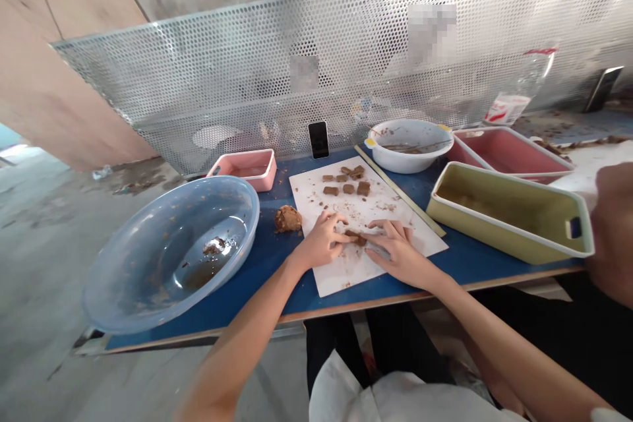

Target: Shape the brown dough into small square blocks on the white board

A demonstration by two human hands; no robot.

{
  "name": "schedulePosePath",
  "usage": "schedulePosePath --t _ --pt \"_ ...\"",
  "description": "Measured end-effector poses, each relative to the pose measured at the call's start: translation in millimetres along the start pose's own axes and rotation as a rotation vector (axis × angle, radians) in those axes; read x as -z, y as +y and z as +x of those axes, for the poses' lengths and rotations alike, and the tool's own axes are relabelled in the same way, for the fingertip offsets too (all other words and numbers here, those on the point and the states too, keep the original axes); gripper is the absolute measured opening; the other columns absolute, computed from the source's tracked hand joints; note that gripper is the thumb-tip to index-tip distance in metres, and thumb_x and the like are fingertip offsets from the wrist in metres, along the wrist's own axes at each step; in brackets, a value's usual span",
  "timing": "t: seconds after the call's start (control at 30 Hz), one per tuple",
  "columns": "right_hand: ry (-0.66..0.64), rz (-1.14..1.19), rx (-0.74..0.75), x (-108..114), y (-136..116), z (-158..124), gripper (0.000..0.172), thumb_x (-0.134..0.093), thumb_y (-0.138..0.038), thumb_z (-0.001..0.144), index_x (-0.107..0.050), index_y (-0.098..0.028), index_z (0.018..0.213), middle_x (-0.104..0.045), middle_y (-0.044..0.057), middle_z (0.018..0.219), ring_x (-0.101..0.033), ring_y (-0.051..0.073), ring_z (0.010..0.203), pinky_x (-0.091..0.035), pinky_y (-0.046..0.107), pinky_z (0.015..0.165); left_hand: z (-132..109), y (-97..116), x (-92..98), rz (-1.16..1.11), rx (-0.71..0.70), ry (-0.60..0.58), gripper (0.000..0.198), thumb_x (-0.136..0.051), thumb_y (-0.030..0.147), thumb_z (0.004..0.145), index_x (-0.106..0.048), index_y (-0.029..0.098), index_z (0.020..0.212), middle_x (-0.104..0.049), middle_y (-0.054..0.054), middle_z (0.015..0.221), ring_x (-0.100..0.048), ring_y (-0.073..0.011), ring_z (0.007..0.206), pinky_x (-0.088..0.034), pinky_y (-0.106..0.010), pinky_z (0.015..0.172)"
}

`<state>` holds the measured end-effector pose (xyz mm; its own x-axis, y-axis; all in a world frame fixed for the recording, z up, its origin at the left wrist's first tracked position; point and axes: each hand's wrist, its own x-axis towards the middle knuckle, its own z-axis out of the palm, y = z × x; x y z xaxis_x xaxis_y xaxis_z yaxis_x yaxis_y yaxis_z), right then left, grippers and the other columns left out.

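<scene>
Between my two hands a small piece of brown clay [355,237] lies on the white board [336,279]. My left hand [324,239] has its thumb and fingertips around the clay's left end. At the clay's right end, my right hand [395,249] touches it with its fingers, which are spread. Several brown clay blocks [349,189] rest toward the back of the board, with crumbs scattered around. Left of the board sits a round brown clay lump [287,218] on the blue table [270,264].
A large blue basin [168,237] stands at the left, a pink tray [252,168] behind it. Behind the board are a phone [318,139] and white basin [410,161]. At right stand a green bin [504,227], a pink bin [517,151] and another person's arm [616,231].
</scene>
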<state>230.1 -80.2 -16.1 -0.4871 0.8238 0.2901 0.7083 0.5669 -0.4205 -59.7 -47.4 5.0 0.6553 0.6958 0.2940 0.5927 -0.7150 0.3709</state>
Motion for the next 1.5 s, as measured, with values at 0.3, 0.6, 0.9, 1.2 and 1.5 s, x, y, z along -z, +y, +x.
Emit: schedulePosePath --t 0.3,0.6,0.9,1.2,1.5 --pt "0.144 -0.011 0.017 -1.2 -3.9 -4.7 0.046 -0.047 -0.05 0.12 -0.088 -0.033 0.131 -0.068 0.015 0.143 -0.06 0.039 0.132 -0.051 0.059 0.104 -1.9 -4.6 -2.6 -0.076 0.043 0.184 0.053 -0.056 0.005 0.103 -0.087 0.033 0.137 -0.065 -0.013 0.137 -0.056 -0.0327 0.13 -0.056 -0.057 0.119" --pt "0.057 -0.172 0.134 -2.2 -9.6 -6.7 0.047 -0.044 -0.046 0.122 -0.088 -0.035 0.133 -0.066 0.013 0.159 -0.051 0.045 0.143 -0.047 0.07 0.11 -2.6 -7.7 -1.9 -0.069 0.094 0.244 0.053 -0.054 0.005 0.102 -0.089 0.031 0.13 -0.064 -0.012 0.131 -0.054 -0.0318 0.126 -0.056 -0.052 0.111" --pt "0.07 -0.223 0.16 -3.7 -8.8 -6.7 0.043 -0.049 -0.048 0.121 -0.082 -0.035 0.146 -0.064 0.013 0.159 -0.05 0.043 0.144 -0.047 0.064 0.11 -2.5 -12.3 -6.0 -0.076 0.034 0.288 0.051 -0.054 0.003 0.103 -0.09 0.03 0.129 -0.065 -0.012 0.128 -0.054 -0.0303 0.121 -0.056 -0.048 0.106" --pt "0.099 -0.219 0.217 -1.9 -9.2 -6.9 0.04 -0.051 -0.039 0.121 -0.09 -0.033 0.125 -0.066 0.012 0.154 -0.049 0.042 0.144 -0.046 0.059 0.107 -2.2 -12.5 -7.5 -0.057 0.006 0.308 0.052 -0.055 0.002 0.103 -0.089 0.03 0.13 -0.065 -0.012 0.126 -0.055 -0.0302 0.121 -0.057 -0.048 0.105" --pt "0.005 -0.274 0.144 -8.8 -9.9 -2.1 0.054 -0.042 -0.058 0.122 -0.065 -0.038 0.166 -0.056 0.014 0.169 -0.047 0.042 0.146 -0.046 0.064 0.112 -2.3 -11.4 -5.4 -0.058 0.001 0.299 0.052 -0.055 0.0 0.103 -0.089 0.029 0.13 -0.065 -0.013 0.125 -0.055 -0.0304 0.121 -0.057 -0.049 0.106"
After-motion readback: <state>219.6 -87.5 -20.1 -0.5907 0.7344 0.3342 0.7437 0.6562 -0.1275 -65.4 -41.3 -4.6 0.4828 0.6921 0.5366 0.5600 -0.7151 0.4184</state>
